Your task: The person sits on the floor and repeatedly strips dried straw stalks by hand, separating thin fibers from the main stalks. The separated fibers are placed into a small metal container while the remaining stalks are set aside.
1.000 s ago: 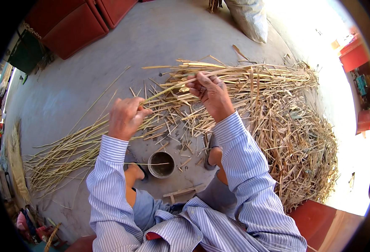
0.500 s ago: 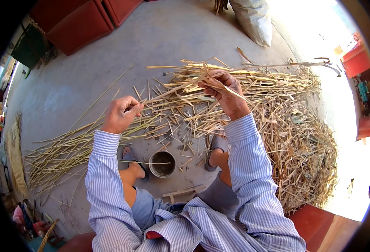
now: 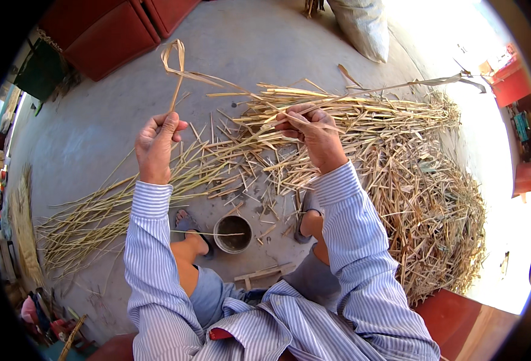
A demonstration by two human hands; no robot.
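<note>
My left hand [image 3: 155,146], left of centre in the frame, is closed in a fist around a thin dry reed strip [image 3: 178,81]. The strip rises toward the upper left, where its free end curls into a loop, so I hold it low to keep the long part clear of the floor. My right hand [image 3: 315,133], just right of centre, pinches another pale strip [image 3: 398,87] between thumb and fingers; this one runs off to the upper right. Both hands hang above the scattered reed stalks [image 3: 229,162] spread across the grey floor [image 3: 97,120]. A bigger heap of stalks [image 3: 434,204] fills the right side, within reach. A small round pot [image 3: 233,233] stands between my feet at lower centre.
</note>
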